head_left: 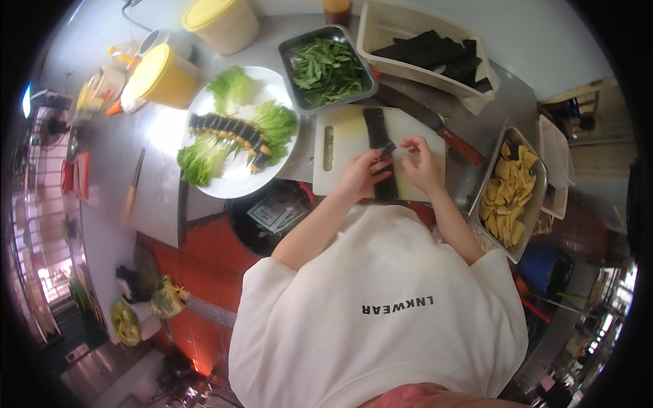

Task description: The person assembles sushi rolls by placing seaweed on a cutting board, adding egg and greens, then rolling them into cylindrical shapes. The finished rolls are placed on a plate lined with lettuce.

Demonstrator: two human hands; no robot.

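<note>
A long black seaweed strip (375,126) lies lengthwise across the white cutting board (347,173). Over its middle, my left hand (364,173) is closed, thumb and fingertips pinching a small black seaweed piece (387,149); whether this is a folded part of the strip or a separate piece, I cannot tell. Just right of it my right hand (423,164) hovers above the board, fingers bent and apart, with nothing visible in them. To the left, a white plate (224,190) bears lettuce leaves (231,88) and a curved row of black-wrapped rolls (228,129).
Behind the board stand a metal tray of green leaves (323,71) and a cream basket (381,34) of black seaweed sheets (428,51). A wooden-handled knife (461,146) lies at the board's right, near a tray of yellow pieces (507,197). Another knife (135,183) rests far left.
</note>
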